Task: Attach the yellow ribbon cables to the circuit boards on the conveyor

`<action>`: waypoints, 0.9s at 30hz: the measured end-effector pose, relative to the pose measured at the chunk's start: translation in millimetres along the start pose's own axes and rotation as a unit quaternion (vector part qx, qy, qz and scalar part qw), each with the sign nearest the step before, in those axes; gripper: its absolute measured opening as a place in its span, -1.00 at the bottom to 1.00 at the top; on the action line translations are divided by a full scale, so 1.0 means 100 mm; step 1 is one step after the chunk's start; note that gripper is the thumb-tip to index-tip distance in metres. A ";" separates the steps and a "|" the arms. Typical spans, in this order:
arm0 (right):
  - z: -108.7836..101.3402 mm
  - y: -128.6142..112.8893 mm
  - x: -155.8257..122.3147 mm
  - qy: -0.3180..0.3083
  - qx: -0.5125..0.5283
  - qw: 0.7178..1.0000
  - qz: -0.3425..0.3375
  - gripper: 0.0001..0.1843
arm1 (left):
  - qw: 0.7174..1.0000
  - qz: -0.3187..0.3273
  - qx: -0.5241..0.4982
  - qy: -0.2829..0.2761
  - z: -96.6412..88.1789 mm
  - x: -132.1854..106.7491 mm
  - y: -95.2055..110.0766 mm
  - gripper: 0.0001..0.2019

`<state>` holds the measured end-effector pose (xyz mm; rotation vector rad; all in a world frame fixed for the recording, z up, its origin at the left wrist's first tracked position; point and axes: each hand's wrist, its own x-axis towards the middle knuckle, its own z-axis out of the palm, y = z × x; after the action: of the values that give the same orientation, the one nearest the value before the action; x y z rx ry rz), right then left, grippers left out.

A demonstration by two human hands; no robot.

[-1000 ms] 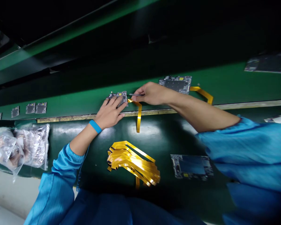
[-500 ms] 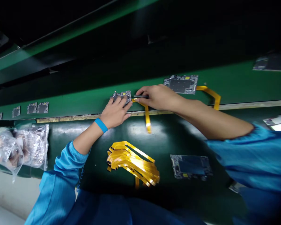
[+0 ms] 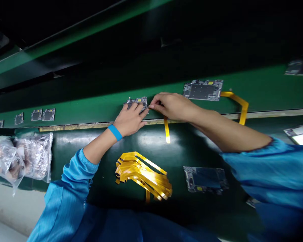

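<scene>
My left hand [image 3: 130,117] lies over a small circuit board [image 3: 141,100] on the green belt, its fingers holding the board down and its thumb apart. Much of the board is hidden under those fingers. My right hand [image 3: 170,105] is closed in a pinch at the board's right edge; what lies between thumb and forefinger is mostly hidden. From beneath this hand a golden flat ribbon cable [image 3: 167,129] hangs over the belt's near edge. How the cable meets the board is covered by my fingertips.
Another circuit board [image 3: 203,90] with its ribbon cable [image 3: 236,98] lies to the right on the belt. Nearer me are a pile of ribbon cables [image 3: 141,173] and a loose board [image 3: 207,179]. Plastic bags [image 3: 32,158] sit at the left, below several smaller boards [image 3: 48,114].
Both hands and the board have shifted slightly right along with the other boards on the belt. The dark slim tool in my right fingers earlier no longer shows clearly.
</scene>
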<state>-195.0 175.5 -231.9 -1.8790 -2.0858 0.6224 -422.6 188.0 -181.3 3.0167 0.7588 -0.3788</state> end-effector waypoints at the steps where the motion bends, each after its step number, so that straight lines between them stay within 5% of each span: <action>1: 0.00 0.03 0.01 -0.001 -0.002 1.000 0.001 -0.74 | 1.000 0.000 0.000 0.002 0.01 0.01 0.01 -0.42; 10: -0.07 0.15 -0.01 0.018 0.035 0.999 0.008 -0.75 | 0.999 0.007 -0.036 0.022 0.05 0.13 0.02 -0.43; 16: -0.22 0.00 -0.28 0.067 0.143 0.987 0.026 -0.50 | 0.988 -0.019 -0.119 0.098 0.14 -0.08 -0.27 -0.46; 22: -0.20 -0.58 -0.65 -0.056 0.198 0.974 -0.094 -0.46 | 0.971 -0.092 -0.169 0.140 0.16 -0.63 -0.70 -0.51; 27: 0.01 -1.06 -0.90 -0.174 0.179 0.948 -0.199 -0.61 | 0.962 -0.138 -0.192 0.139 0.23 -0.98 -0.80 -0.55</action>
<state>-276.2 79.0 -173.8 -1.1725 -2.2721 1.1945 -548.7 211.4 -176.5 2.6262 1.1255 0.1836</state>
